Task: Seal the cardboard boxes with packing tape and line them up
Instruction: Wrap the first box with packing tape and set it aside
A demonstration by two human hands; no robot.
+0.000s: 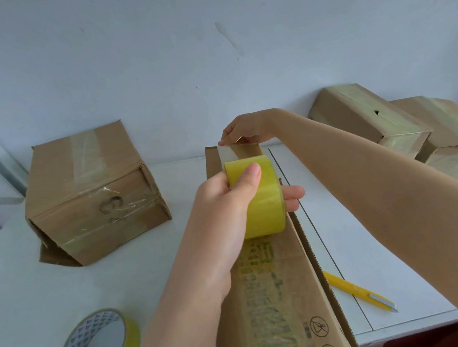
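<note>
Left grip (pixel 225 209) is clenched round the yellow tape roll (pixel 262 198): thumb on top of the roll, fingers wrapped under and showing on its far side. The roll is held on edge just over the top face of the long box (pixel 282 291), which runs away from me down the middle of the table (pixel 27 290). A short tape strip (pixel 227 153) runs from the roll to the box's far edge. Right grip (pixel 242 130) reaches across from the right, fingers curled, pinching the strip's end down on that far top edge. The long box has printed text and warning symbols on top; its near end is cut off by the frame. The yellow utility knife (pixel 360 291) lies flat on the table just right of the box, blade out. A spare tape roll (pixel 98 342) lies flat near-left, well apart from the box. The taped box (pixel 93 193) sits tilted at far left, with a loose flap sticking out underneath. Two more taped boxes, one (pixel 367 115) beside the other (pixel 441 120), sit far right against the wall (pixel 159 42).
</note>
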